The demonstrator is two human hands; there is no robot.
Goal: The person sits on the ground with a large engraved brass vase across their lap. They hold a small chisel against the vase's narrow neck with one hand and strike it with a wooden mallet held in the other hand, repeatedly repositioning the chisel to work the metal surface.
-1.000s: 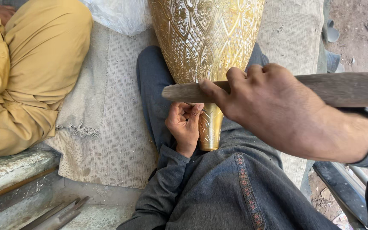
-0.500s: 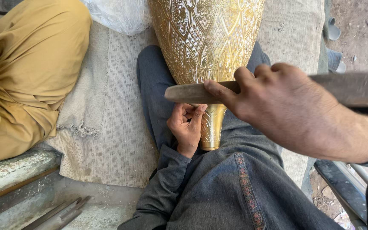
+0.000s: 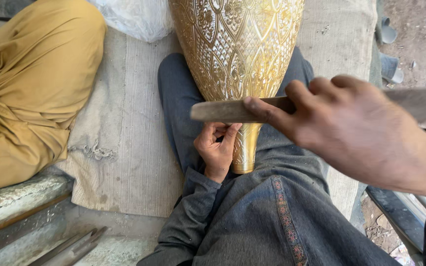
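I see the vase (image 3: 237, 54) lying along my legs, narrow end toward me. My left hand (image 3: 217, 150) sits against its neck from the left; my right hand (image 3: 351, 128) holds a stick (image 3: 228, 111) across it. Another person's legs (image 3: 30, 88) rest on the mat (image 3: 129, 162), far left.

Soft, even daylight is filling the scene, with no hard shadows falling on the mat (image 3: 124, 148). Bright glints are flashing off the embossed brass vase (image 3: 237, 54), washing out some of its pattern. The right hand (image 3: 356, 128) and the wooden stick (image 3: 232, 111) are smearing with motion blur, while the left hand (image 3: 218, 148) is staying sharp.
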